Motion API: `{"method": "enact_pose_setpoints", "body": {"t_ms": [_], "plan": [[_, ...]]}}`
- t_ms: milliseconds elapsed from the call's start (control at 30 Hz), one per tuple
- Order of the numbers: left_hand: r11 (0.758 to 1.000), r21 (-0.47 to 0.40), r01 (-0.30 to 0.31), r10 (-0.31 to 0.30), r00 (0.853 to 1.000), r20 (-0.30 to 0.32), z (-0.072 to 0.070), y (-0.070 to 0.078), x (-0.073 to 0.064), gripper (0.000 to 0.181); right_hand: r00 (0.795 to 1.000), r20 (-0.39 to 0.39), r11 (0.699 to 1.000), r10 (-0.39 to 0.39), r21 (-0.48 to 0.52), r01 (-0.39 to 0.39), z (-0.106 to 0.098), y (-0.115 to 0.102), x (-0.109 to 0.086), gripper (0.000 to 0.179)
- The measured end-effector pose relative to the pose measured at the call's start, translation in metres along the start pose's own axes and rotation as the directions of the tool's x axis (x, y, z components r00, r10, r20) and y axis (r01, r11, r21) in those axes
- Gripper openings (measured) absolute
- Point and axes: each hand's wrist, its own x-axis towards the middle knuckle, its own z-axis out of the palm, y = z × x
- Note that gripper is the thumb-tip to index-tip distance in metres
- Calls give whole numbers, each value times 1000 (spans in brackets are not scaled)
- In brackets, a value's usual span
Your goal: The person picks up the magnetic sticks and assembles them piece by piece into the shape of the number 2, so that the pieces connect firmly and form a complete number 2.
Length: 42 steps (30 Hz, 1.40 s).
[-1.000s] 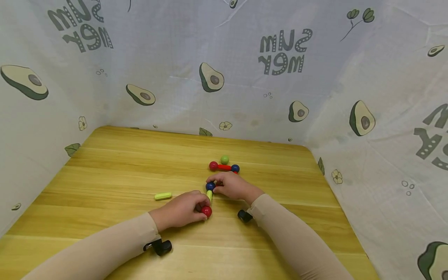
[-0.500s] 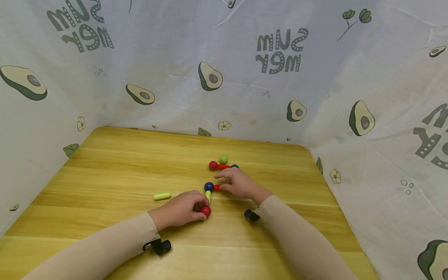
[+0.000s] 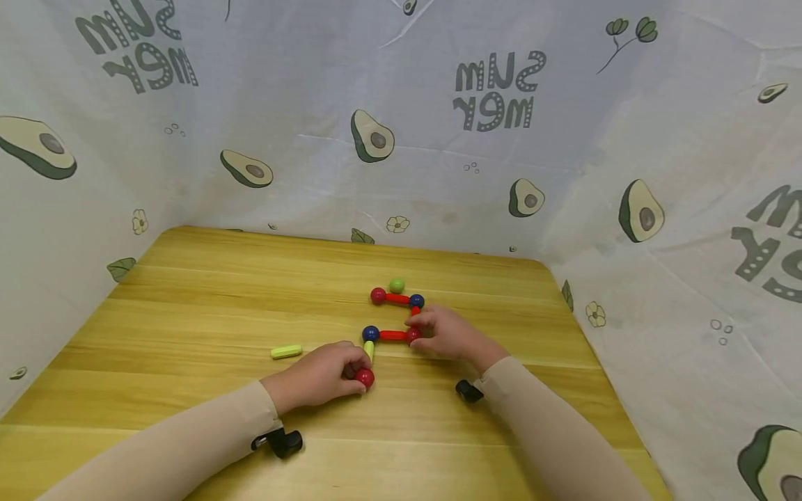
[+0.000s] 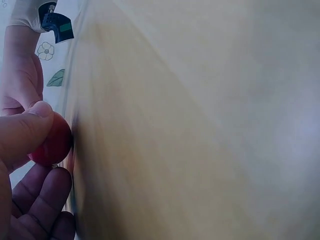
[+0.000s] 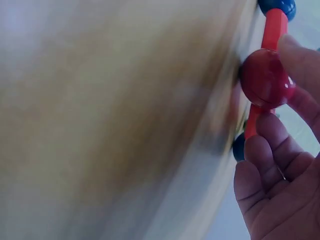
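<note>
My left hand (image 3: 322, 376) pinches a red ball (image 3: 365, 378) between thumb and fingers, also plain in the left wrist view. A yellow-green rod (image 3: 369, 353) runs from it to a blue ball (image 3: 371, 334). From there a red rod (image 3: 392, 335) leads right to a crimson ball (image 5: 265, 80), which my right hand (image 3: 454, 337) holds by thumb and fingertips. Beyond it another red rod, partly behind the fingers, reaches a second blue ball (image 3: 416, 301). A further red rod (image 3: 397, 298) joins that one to another crimson ball (image 3: 378, 296).
A light green ball (image 3: 397, 285) sits just behind the far rod. One loose yellow-green rod (image 3: 286, 352) lies left of the chain. The wooden table (image 3: 207, 306) is enclosed by a printed cloth (image 3: 301, 90) at the back and sides.
My right hand has left the near blue ball and moved right to the crimson ball at the corner, uncovering the red rod between them. The left hand stays on its red ball.
</note>
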Motion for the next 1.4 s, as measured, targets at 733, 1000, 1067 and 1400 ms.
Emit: {"method": "enact_pose_setpoints", "body": {"t_ms": [733, 1000, 1067, 1400], "plan": [[1000, 0, 29, -29, 1000, -5, -4, 6, 4, 25, 999, 25, 1000, 21, 2, -21, -2, 3, 2, 32], [999, -16, 33, -33, 999, -11, -9, 1, 4, 33, 999, 17, 999, 29, 16, -30, -1, 3, 3, 32], [999, 4, 36, -35, 999, -39, -15, -3, 2, 37, 999, 15, 999, 36, 24, -36, 0, 3, 4, 33], [975, 180, 130, -119, 990, -70, -63, -40, -36, 45, 998, 12, 996, 59, 63, -59, 4, 5, 6, 35]]}}
